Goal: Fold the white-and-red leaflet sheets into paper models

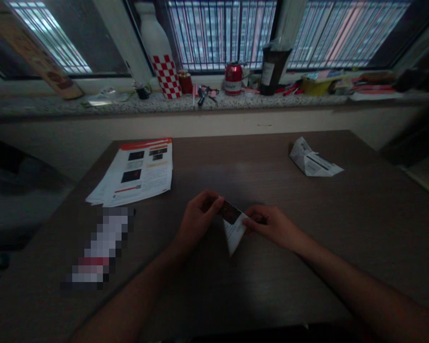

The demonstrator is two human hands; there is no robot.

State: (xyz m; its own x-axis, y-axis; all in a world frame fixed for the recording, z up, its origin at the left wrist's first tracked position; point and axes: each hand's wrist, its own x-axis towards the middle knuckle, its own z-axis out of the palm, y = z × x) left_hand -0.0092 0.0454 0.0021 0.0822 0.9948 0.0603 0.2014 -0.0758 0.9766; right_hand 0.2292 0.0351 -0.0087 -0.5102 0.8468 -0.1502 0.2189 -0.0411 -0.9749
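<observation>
A small folded sheet of printed paper [235, 232] is between my hands above the table, its pointed end facing me and a dark picture along its upper part. My left hand [202, 213] pinches its upper left corner between thumb and fingers. On the other side, my right hand [270, 224] grips the right corner, thumb on top and fingers curled behind. At the far right of the table lies another folded paper shape [312, 159], with white printed sides. A stack of printed sheets [143, 174] rests at the back left.
Nearer me on the left, a pixelated, blurred-out object [100, 250] lies on the brown table [214, 157]. Behind it runs a stone windowsill [128, 107] with a checkered bottle [166, 76], a red can [233, 78], a dark cup [271, 71] and a yellow container [314, 85].
</observation>
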